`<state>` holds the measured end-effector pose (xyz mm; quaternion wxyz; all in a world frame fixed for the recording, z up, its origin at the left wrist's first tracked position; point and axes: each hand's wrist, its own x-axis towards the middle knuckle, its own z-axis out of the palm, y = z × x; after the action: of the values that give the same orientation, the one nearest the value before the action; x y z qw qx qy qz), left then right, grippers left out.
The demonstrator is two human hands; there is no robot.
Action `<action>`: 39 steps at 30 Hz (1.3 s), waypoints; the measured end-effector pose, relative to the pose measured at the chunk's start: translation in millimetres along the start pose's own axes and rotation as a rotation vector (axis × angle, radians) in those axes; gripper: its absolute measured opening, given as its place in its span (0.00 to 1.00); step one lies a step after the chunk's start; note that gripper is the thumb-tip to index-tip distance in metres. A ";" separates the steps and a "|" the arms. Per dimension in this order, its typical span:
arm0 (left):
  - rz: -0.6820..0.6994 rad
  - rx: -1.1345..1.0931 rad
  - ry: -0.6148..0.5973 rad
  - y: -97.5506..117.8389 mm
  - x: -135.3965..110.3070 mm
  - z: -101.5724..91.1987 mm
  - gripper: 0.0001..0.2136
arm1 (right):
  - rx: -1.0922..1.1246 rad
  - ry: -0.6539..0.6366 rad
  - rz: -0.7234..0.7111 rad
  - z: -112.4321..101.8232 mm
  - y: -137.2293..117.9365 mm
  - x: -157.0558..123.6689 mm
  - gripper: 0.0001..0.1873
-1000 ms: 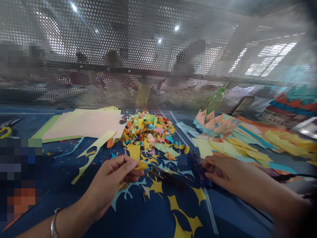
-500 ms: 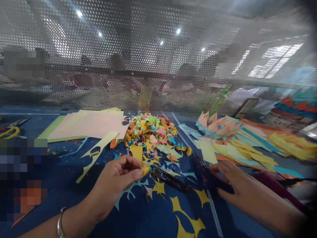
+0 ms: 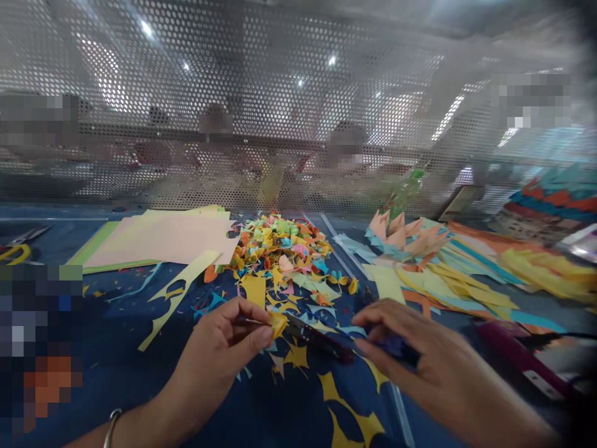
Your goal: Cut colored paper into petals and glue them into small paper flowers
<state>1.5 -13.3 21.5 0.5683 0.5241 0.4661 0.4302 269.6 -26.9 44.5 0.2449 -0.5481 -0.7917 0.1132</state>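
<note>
My left hand (image 3: 228,342) pinches a small folded piece of yellow paper (image 3: 277,324) between thumb and fingertips. Just right of it lies a dark, narrow tool like pliers (image 3: 317,340), slanting down to the right, its tip beside the yellow paper. My right hand (image 3: 405,348) is near the tool's lower end, thumb and fingers apart and slightly blurred. Partly hidden by that hand is a dark blue object (image 3: 405,350) whose kind I cannot make out. Yellow paper offcuts (image 3: 347,398) with curved edges lie below.
A heap of colourful cut paper (image 3: 284,242) stands mid-table. Paper sheets (image 3: 163,236) lie left of it, near yellow-handled scissors (image 3: 16,252). Paper strips (image 3: 459,283), a green-capped bottle (image 3: 408,193) and a purple device (image 3: 517,354) are at right. A perforated metal screen (image 3: 275,124) stands behind.
My right hand has moved left, away from beside the dark blue object and towards the pliers-like tool. My left hand keeps its pinch on the yellow paper. The view has shifted slightly.
</note>
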 end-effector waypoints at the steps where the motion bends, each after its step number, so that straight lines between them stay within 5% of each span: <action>1: 0.001 -0.008 -0.003 -0.4 -1.0 1.1 0.11 | 0.098 -0.077 -0.014 3.6 -15.4 5.8 0.08; 6: 0.038 -0.009 0.000 -4.3 -3.6 4.2 0.11 | 0.457 -0.197 0.029 30.8 -49.7 28.6 0.07; 18: 0.135 0.047 0.052 -5.7 -7.2 8.0 0.08 | 0.786 -0.249 0.085 52.5 -46.4 34.0 0.08; 39: 0.236 0.183 0.104 2.0 -10.1 9.7 0.06 | 0.808 -0.224 0.071 54.0 -53.8 37.4 0.07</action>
<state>9.1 -25.0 24.5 0.4389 0.6015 0.4674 0.4765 187.9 -7.7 32.3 0.3485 -0.4193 -0.6858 0.4821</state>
